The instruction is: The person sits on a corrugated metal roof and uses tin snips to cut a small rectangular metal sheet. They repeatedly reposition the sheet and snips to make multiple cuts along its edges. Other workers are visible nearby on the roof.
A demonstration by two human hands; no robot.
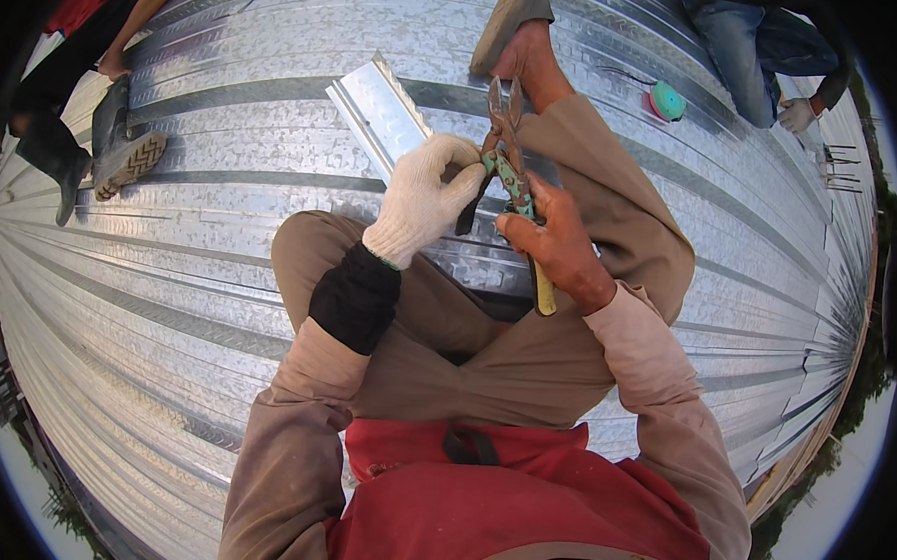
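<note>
My left hand [420, 197], in a white knit glove with a black wrist cover, is closed on the rusty tin snips [503, 132] at their teal upper handle. My bare right hand [560, 240] grips the snips' handles, one yellow, one dark; the jaws point away from me, slightly parted. A bright metal trim strip [374, 112] lies on the corrugated sheet roofing [158, 277] just beyond my left hand. My bent legs and sandaled foot [528, 53] surround the tool.
A person in black boots [123, 166] is at the upper left. Another person [738, 62] in jeans kneels at upper right, one gloved hand [796, 115] down, near a round teal object [666, 101] with a cord. Thin rods [839, 162], roof edges and greenery lie along the right rim.
</note>
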